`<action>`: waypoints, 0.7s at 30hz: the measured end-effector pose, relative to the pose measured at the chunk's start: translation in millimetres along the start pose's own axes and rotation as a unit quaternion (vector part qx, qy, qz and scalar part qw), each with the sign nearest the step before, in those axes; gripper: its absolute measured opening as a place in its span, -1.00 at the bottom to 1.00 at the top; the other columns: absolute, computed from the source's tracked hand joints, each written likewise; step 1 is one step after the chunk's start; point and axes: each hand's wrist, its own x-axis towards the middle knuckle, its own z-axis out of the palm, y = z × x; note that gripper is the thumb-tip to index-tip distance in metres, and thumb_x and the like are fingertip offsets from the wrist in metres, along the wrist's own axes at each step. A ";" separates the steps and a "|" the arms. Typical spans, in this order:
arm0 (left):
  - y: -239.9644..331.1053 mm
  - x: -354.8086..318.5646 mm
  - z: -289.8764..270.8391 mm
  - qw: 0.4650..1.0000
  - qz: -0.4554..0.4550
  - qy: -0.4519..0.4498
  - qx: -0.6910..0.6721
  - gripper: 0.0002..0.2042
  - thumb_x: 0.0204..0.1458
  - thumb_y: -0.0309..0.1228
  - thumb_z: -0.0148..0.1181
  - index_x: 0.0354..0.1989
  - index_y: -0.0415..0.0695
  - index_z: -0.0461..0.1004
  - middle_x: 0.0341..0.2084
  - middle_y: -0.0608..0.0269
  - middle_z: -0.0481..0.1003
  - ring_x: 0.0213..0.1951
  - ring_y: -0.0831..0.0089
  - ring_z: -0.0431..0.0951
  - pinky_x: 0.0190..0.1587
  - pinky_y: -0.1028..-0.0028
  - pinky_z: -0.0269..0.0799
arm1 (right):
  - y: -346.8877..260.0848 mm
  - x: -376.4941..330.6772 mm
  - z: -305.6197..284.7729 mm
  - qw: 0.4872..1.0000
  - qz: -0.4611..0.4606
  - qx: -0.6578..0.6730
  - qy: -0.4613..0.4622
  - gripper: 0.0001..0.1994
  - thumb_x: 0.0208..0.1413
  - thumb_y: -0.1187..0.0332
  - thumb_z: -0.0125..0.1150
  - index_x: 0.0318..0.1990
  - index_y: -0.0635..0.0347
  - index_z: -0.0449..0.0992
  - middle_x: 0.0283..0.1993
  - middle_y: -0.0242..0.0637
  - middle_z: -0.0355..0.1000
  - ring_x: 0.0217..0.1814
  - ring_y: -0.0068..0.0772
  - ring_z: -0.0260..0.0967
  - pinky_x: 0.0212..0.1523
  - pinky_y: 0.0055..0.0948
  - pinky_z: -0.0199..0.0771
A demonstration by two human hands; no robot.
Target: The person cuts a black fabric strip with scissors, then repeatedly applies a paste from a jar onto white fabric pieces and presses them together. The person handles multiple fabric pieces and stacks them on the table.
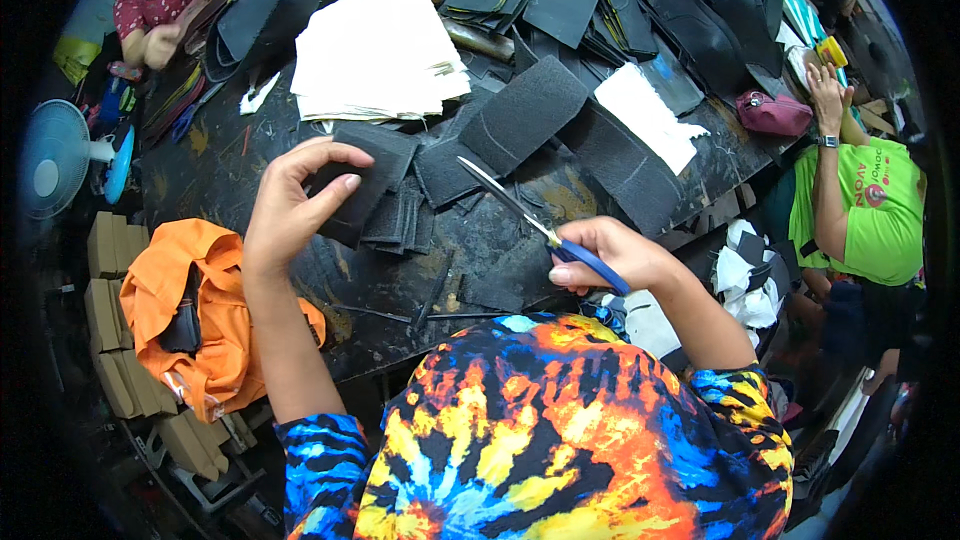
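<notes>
Over the scuffed black table (pixel 212 185), the left hand (pixel 285 202) pinches a dark piece (pixel 352 219), apart from the right hand (pixel 612 248) gripping blue-handled scissors (pixel 597 263)

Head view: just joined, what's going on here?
The right hand holds blue-handled scissors, angled over dark pieces on the table. The left hand has a small dark piece between thumb and fingers, beside a small stack. White sheets lie beyond. Whether the scissors touch anything is unclear.
</notes>
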 end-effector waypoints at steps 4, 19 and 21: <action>-7.5 11.3 24.5 0.949 0.135 0.194 0.210 -0.88 0.03 -0.53 0.35 -0.25 -0.12 0.69 0.16 0.01 0.56 0.20 0.04 0.55 0.29 0.18 0.39 | 13.8 -29.6 -2.4 0.999 -0.004 0.046 0.007 -0.67 0.32 0.09 0.39 -0.19 0.18 0.50 -0.32 -0.41 0.52 -0.29 -0.63 0.50 -0.20 -0.51 0.57; 29.4 82.6 69.7 0.925 0.107 -0.191 -0.310 -0.57 0.05 -0.49 0.43 0.16 -0.23 0.65 0.03 0.28 0.64 0.05 0.53 0.59 0.21 0.48 0.46 | 24.6 -54.6 -4.3 0.990 -0.092 0.059 0.091 -0.63 0.33 0.05 0.33 -0.15 0.21 0.48 -0.29 -0.37 0.49 -0.25 -0.54 0.47 -0.15 -0.47 0.53; 28.5 65.1 61.1 0.932 0.088 -0.183 -0.300 -0.57 0.05 -0.48 0.43 0.15 -0.24 0.65 0.06 0.25 0.63 0.07 0.51 0.59 0.23 0.46 0.45 | 20.6 -49.6 -1.9 0.991 -0.098 0.037 0.078 -0.63 0.31 0.04 0.35 -0.16 0.20 0.47 -0.30 -0.39 0.45 -0.24 -0.56 0.40 -0.16 -0.48 0.47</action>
